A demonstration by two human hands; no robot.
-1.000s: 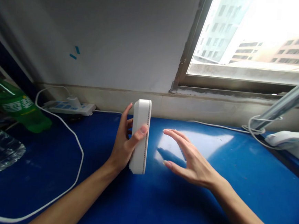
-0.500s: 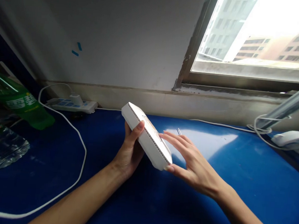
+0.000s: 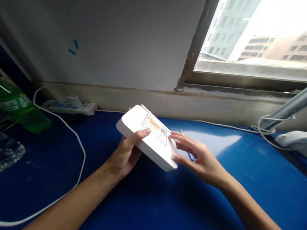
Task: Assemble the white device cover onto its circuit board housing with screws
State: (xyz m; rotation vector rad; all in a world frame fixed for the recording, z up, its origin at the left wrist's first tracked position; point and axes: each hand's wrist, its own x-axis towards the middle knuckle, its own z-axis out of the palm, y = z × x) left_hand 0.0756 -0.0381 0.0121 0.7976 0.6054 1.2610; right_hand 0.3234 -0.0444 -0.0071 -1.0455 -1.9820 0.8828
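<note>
A white router (image 3: pixel 132 118), a flat plastic case with rounded corners, is held tilted above the blue table. Its broad face turns toward me and bears a printed label (image 3: pixel 155 127) with a square code. My left hand (image 3: pixel 126 152) grips the left side, thumb across the face and fingers behind it. At the right end, my right hand (image 3: pixel 196 157) has its thumb on the face near the corner and its fingertips at the far edge. Partly hidden behind the right hand lies a slim tool with a metal shaft and bluish handle, perhaps a screwdriver (image 3: pixel 192 157).
A green bottle (image 3: pixel 18 104) and a clear bottle (image 3: pixel 1 152) are at the left. A power strip (image 3: pixel 86 108) lies against the wall, its white cable (image 3: pixel 82 159) looping over the blue table (image 3: pixel 146 206). At right stand a metal pole (image 3: pixel 295 101) and a white device (image 3: pixel 297 138).
The router has been turned so its labelled face now shows toward me instead of its vented edge. My left thumb has shifted onto that face, and my right thumb has moved up onto it.
</note>
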